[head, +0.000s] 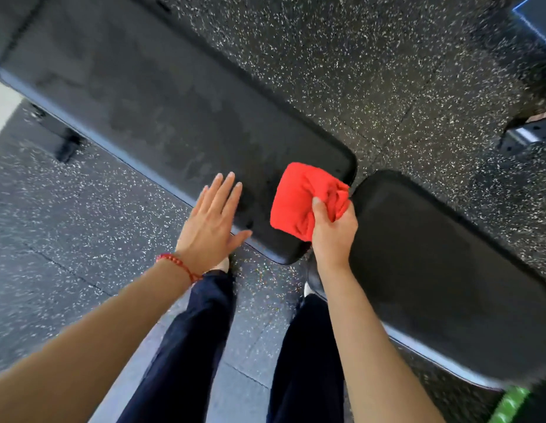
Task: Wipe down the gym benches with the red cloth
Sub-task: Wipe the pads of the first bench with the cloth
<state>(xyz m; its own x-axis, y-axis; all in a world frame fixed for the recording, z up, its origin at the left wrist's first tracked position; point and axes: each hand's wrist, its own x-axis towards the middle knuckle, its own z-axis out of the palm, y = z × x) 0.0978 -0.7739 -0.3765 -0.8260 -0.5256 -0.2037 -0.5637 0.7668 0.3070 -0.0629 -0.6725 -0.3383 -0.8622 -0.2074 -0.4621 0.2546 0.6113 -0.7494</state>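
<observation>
The right hand (332, 230) grips the bunched red cloth (299, 199) at the near end of the long bench pad (149, 108), whose length runs up-left from it. The left hand (212, 221), fingers straight, lies flat just beside it; the shorter pad (442, 270) lies to the right.

- This is a gym, seen from above by someone standing at the equipment.
- The long black padded vinyl bench pad (162, 117) with rounded corners is the clearest sign; it runs diagonally and has a dark metal frame foot (65, 145) showing below its near edge.
- Just beside the long pad's near end, with a narrow gap between, lies a shorter black padded seat pad (442, 279) of the same make.
- Under and around the long pad spreads black rubber flooring with white flecks (342, 56), laid in tiles with visible seams.
</observation>
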